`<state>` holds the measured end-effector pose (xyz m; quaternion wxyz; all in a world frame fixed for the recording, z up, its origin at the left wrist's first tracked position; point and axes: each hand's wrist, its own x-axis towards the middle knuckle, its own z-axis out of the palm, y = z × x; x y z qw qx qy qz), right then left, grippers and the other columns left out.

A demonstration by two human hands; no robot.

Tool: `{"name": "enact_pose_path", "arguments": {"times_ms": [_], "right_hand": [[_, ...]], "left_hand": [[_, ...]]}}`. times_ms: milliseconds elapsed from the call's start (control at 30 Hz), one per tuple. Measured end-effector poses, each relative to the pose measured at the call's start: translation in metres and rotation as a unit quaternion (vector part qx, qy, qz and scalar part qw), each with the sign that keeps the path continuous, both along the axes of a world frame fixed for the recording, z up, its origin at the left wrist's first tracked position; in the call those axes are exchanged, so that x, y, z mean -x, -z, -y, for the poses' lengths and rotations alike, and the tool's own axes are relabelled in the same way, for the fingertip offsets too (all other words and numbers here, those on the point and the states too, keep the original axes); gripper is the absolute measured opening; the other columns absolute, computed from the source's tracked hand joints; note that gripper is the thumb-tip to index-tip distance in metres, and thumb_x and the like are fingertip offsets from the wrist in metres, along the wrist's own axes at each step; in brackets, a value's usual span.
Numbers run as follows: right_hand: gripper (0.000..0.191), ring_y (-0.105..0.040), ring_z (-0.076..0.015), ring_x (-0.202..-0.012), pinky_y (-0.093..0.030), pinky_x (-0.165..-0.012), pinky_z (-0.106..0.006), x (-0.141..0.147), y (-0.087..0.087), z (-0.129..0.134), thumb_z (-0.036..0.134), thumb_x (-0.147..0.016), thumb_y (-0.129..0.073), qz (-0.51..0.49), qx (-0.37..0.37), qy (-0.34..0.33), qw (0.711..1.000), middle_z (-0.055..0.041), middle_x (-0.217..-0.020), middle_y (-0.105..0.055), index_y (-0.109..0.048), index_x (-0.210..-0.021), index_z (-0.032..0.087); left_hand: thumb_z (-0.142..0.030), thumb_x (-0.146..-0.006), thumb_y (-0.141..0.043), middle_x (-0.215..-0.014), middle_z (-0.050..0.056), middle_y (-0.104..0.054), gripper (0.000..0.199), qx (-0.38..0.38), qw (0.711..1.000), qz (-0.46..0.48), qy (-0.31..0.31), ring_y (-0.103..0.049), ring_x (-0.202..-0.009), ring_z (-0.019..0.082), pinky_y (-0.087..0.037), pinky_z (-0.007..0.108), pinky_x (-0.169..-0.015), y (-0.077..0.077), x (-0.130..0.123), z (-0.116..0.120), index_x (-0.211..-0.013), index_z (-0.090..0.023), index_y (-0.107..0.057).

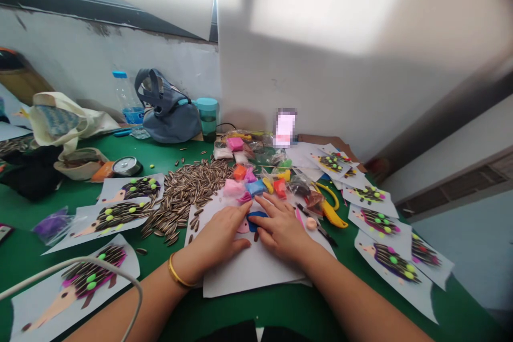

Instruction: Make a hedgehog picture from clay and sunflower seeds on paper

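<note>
A sheet of white paper [240, 272] lies before me, bearing a flat blue clay shape [255, 219] with a pink clay part [243, 226] at its left and a small brown piece [256, 236] below. My left hand [222, 231], with a gold bangle [176, 271] on the wrist, rests with outstretched fingers at the pink part's edge. Across from it, my right hand [280, 224] lies flat, fingers spread, its fingertips touching the blue clay. Both hands partly cover the shape. Neither grips anything that I can see. A round peach clay ball [311, 223] sits right of my right hand.
A heap of striped sunflower seeds [196, 187] spreads at the left. Bagged coloured clay [236, 187] and a yellow-handled tool [333, 215] lie beyond my hands. Finished hedgehog pictures [132, 214] flank both sides. A cup [208, 117] and bag [172, 117] stand behind; a white cable [108, 264] crosses front left.
</note>
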<state>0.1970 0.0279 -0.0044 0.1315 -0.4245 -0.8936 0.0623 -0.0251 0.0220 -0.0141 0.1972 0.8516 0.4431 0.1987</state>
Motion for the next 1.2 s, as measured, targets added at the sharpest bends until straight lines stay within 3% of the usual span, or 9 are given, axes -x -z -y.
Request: {"name": "enact_pose_path", "arguments": {"times_ms": [1200], "right_hand": [[0.043,-0.027,-0.0314,-0.146,-0.025,-0.112,-0.055,0.0091,0.0024,-0.0014,0.028,-0.09,-0.056,-0.009,0.01,0.017,1.0,-0.0047,-0.158,-0.036,-0.062,-0.132,0.035]], "left_hand": [[-0.02,-0.07,-0.079,-0.141,0.015,-0.055,0.09,0.007,1.0,0.009,-0.016,-0.053,-0.128,0.032,-0.044,0.05,-0.108,0.0,-0.0022,-0.0021,-0.149,-0.023,-0.035]]}}
